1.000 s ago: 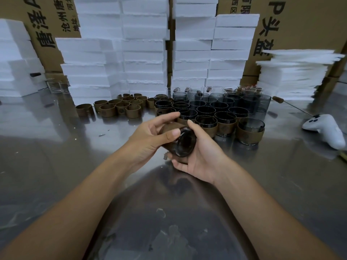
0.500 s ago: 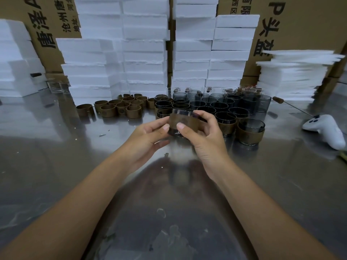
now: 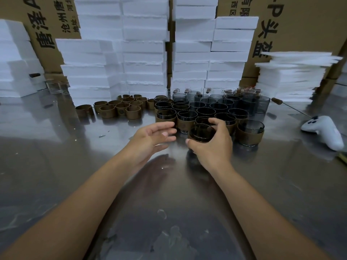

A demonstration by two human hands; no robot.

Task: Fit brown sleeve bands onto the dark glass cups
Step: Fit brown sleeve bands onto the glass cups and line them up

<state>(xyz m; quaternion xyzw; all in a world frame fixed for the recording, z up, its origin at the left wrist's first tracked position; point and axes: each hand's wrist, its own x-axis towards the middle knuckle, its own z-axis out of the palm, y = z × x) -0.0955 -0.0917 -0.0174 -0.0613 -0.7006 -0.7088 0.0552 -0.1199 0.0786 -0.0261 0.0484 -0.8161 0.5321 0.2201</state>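
My right hand (image 3: 213,147) grips a dark glass cup (image 3: 201,132) that wears a brown sleeve band, upright, at the front of the cluster of banded cups (image 3: 185,121). My left hand (image 3: 152,137) hovers just left of it with fingers relaxed, holding nothing. Behind the banded cups stand several bare dark glass cups (image 3: 234,102). Loose brown sleeve bands (image 3: 120,108) sit in a group to the left on the steel table (image 3: 56,166).
White foam blocks (image 3: 142,53) are stacked along the back in front of cardboard boxes. A pile of thin foam sheets (image 3: 293,76) stands at the right. A white controller (image 3: 324,131) lies at the right edge, near a thin rod with a wooden handle (image 3: 277,100).
The cup was turned upright and carried forward to the front of the banded cluster. My left hand let go of it and drew away to the left.
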